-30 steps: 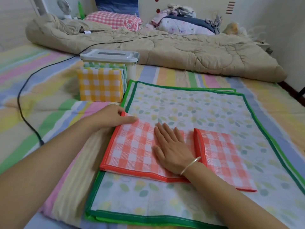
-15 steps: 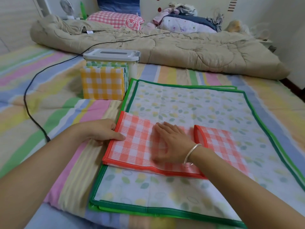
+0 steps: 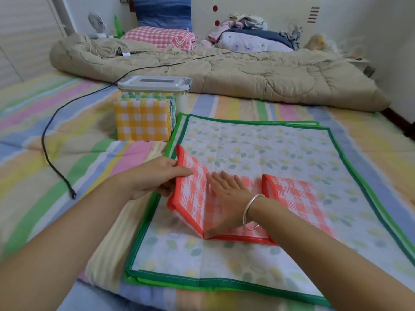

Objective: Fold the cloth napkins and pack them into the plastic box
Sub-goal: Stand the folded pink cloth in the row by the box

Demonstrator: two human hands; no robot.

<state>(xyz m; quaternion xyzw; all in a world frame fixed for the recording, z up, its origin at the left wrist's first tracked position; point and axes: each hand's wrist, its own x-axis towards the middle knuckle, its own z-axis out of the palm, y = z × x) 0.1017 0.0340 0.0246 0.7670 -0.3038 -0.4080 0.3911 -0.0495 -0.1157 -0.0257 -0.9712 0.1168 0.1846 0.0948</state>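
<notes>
Nearest, two bare forearms reach forward over a bed covered with a striped sheet. Under them lies a leaf-print napkin with a green border, spread flat on at least one more green-edged cloth whose edge shows beneath it. On top of this rests an orange checked napkin, already folded over at its right end. The left hand has its fingers closed on the napkin's left edge, thumb below and fingers above, and that edge is raised off the cloth under it. The right hand, with a silver bangle at the wrist, lies flat and open on the middle of the orange napkin, fingers spread and gripping nothing.

Farther off, to the left, a folded yellow checked napkin stands upright against other folded napkins, right in front of a plastic box with a grey lid on it. A black cable curves across the sheet on the left. Beyond lies a crumpled beige quilt, then a pink checked pillow and a heap of clothes by the wall.
</notes>
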